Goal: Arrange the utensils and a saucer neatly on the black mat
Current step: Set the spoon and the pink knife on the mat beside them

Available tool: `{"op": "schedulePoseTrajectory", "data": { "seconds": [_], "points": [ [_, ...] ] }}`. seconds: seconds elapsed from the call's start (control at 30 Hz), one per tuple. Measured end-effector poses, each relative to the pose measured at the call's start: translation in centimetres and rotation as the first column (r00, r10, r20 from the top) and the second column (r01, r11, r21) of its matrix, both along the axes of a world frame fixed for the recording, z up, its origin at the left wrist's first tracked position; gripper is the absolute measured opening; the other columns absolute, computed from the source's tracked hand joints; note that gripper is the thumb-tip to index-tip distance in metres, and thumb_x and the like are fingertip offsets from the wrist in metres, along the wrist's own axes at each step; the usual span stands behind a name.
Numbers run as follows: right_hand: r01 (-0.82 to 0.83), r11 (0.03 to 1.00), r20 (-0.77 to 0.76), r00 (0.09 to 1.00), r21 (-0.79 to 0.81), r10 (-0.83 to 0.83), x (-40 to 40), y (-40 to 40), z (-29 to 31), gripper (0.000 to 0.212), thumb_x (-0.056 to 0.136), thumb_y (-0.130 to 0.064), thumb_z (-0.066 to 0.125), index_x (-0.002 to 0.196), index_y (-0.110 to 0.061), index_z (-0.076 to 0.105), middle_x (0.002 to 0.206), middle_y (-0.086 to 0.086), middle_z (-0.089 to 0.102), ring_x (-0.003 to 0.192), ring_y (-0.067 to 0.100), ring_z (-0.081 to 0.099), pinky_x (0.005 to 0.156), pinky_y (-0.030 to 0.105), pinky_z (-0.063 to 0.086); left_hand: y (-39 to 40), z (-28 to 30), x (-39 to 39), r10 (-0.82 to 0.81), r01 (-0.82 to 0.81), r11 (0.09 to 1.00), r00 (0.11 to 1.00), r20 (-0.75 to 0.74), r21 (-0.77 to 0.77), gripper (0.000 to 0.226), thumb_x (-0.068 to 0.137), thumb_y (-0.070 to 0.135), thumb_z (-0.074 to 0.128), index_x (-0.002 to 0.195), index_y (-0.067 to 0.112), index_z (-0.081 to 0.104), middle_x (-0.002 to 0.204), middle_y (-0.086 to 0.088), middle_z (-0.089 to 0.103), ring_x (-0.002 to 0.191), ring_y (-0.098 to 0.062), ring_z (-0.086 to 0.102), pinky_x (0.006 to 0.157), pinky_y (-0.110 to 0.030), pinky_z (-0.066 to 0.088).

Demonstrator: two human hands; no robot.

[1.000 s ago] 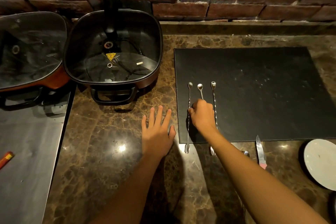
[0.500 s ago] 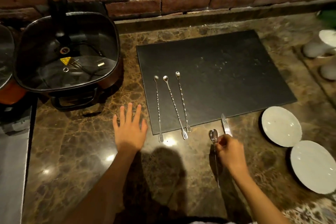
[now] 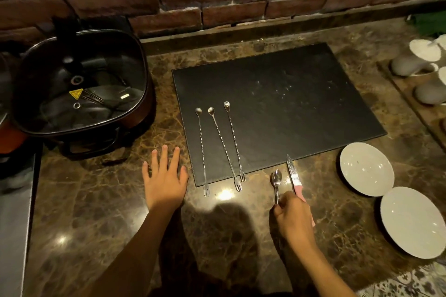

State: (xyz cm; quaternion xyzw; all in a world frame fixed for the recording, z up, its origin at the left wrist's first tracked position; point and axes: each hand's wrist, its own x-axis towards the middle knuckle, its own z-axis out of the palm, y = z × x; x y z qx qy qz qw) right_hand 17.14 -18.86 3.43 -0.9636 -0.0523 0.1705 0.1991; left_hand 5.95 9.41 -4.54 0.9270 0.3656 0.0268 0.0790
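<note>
Brick wall and dark marbled bench (image 3: pixel 96 212) frame the scene, with the black mat (image 3: pixel 289 108) lying flat at centre. We see three long twisted-stem utensils (image 3: pixel 218 147) placed side by side at the mat's 8 o'clock region, their small spoon ends pointing toward 12 o'clock and their forked ends overhanging the near edge onto the bench; the spacing is uneven and the middle one slants. We judge this part done but untidy. Left to place are a spoon (image 3: pixel 276 182) and a pink-handled knife (image 3: pixel 293 177), both on the bench just beyond the mat's 6 o'clock edge, and a saucer: two white saucers (image 3: pixel 366 169) sit on the bench at the mat's 4 o'clock corner, touching or nearly so. The right hand (image 3: pixel 294 218) is closed on the spoon's handle, bowl toward 12 o'clock, and covers the rear of the knife handle; we cannot tell whether it grips the knife too. The left hand (image 3: pixel 165 181) lies flat on the bench with fingers spread, holding nothing, just beside the mat's 7 o'clock corner. A lidded electric pan (image 3: pixel 79 82) stands at 10 o'clock. White crockery at 2 o'clock is cut off by the frame and hard to identify.
</note>
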Motion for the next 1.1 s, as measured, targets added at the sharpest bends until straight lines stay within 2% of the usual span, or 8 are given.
{"op": "schedulePoseTrajectory", "data": {
  "seconds": [0.17, 0.27, 0.47, 0.6, 0.73, 0.87, 0.97, 1.1],
  "points": [
    [-0.080, 0.994, 0.024, 0.997, 0.080, 0.078, 5.5, 3.3, 0.8, 0.009, 0.082, -0.007, 0.062, 0.077, -0.013, 0.058, 0.069, -0.001, 0.058, 0.067, 0.019, 0.058, 0.057, 0.031, 0.043, 0.0, -0.3, 0.0, -0.004, 0.004, 1.000, 1.000, 0.021, 0.029, 0.061, 0.100, 0.046, 0.030, 0.157, 0.027, 0.037, 0.166, -0.008, 0.033, 0.154, -0.033, 0.026, 0.122, -0.058, 0.020],
    [-0.134, 0.989, 0.088, 0.988, 0.068, 0.128, 9.6, 6.5, 1.1, 0.002, 0.080, -0.007, 0.062, 0.082, -0.009, 0.061, 0.076, 0.010, 0.062, 0.075, 0.032, 0.060, 0.060, 0.030, 0.037, -0.1, -0.8, -0.2, -0.014, 0.007, 0.996, 0.997, 0.075, 0.090, 0.057, 0.101, 0.042, 0.035, 0.155, 0.026, 0.042, 0.164, -0.009, 0.037, 0.153, -0.033, 0.030, 0.121, -0.057, 0.022],
    [-0.198, 0.980, 0.047, 0.979, 0.002, 0.198, 14.8, 11.5, 0.6, 0.011, 0.083, -0.008, 0.056, 0.091, -0.003, 0.061, 0.094, 0.025, 0.064, 0.088, 0.047, 0.061, 0.066, 0.039, 0.046, 0.2, -1.6, -0.1, -0.012, 0.003, 0.990, 0.998, 0.067, 0.142, 0.055, 0.101, 0.041, 0.037, 0.155, 0.029, 0.040, 0.163, -0.008, 0.039, 0.151, -0.031, 0.034, 0.119, -0.055, 0.025],
    [-0.239, 0.971, 0.061, 0.969, -0.010, 0.239, 15.4, 12.7, 0.0, 0.005, 0.085, -0.008, 0.057, 0.087, -0.003, 0.057, 0.095, 0.025, 0.063, 0.088, 0.048, 0.060, 0.063, 0.037, 0.042, 0.4, -1.7, 0.0, 0.016, -0.019, 0.995, 0.999, 0.028, 0.094, 0.060, 0.097, 0.044, 0.035, 0.156, 0.034, 0.034, 0.165, -0.003, 0.035, 0.153, -0.028, 0.029, 0.120, -0.054, 0.021],
    [-0.256, 0.966, 0.072, 0.964, -0.029, 0.258, 15.6, 12.8, -0.2, 0.005, 0.086, -0.008, 0.056, 0.086, -0.003, 0.056, 0.095, 0.025, 0.062, 0.085, 0.047, 0.060, 0.065, 0.044, 0.050, 0.6, -1.9, -0.1, 0.016, -0.017, 0.997, 1.000, 0.012, 0.072, 0.060, 0.099, 0.046, 0.034, 0.158, 0.035, 0.029, 0.165, -0.002, 0.032, 0.154, -0.026, 0.025, 0.121, -0.053, 0.020],
    [-0.263, 0.964, 0.068, 0.962, -0.037, 0.265, 15.5, 12.5, -0.4, 0.007, 0.087, -0.008, 0.057, 0.090, -0.002, 0.056, 0.097, 0.024, 0.061, 0.088, 0.047, 0.059, 0.065, 0.041, 0.045, 0.5, -1.6, -0.1, 0.013, -0.013, 0.997, 1.000, 0.002, 0.072, 0.059, 0.100, 0.046, 0.032, 0.157, 0.034, 0.030, 0.165, -0.003, 0.033, 0.154, -0.027, 0.025, 0.120, -0.055, 0.023],
    [-0.255, 0.967, 0.065, 0.965, 0.011, 0.253, 15.5, 11.9, 0.0, 0.013, 0.088, -0.014, 0.060, 0.092, -0.002, 0.057, 0.098, 0.023, 0.063, 0.091, 0.046, 0.059, 0.069, 0.041, 0.045, 0.4, -1.2, -0.1, 0.010, -0.009, 0.997, 1.000, -0.003, 0.073, 0.058, 0.100, 0.045, 0.032, 0.157, 0.032, 0.033, 0.164, -0.005, 0.035, 0.154, -0.028, 0.027, 0.120, -0.055, 0.025],
    [-0.140, 0.982, 0.122, 0.985, 0.129, 0.124, 15.1, 8.5, 1.4, 0.014, 0.087, -0.018, 0.061, 0.093, -0.005, 0.062, 0.094, 0.019, 0.068, 0.093, 0.040, 0.061, 0.076, 0.043, 0.050, 0.2, -0.7, -0.1, -0.007, 0.006, 0.997, 1.000, 0.016, 0.073, 0.057, 0.100, 0.042, 0.034, 0.155, 0.028, 0.039, 0.163, -0.008, 0.038, 0.152, -0.031, 0.031, 0.118, -0.057, 0.026]
  ]
}}
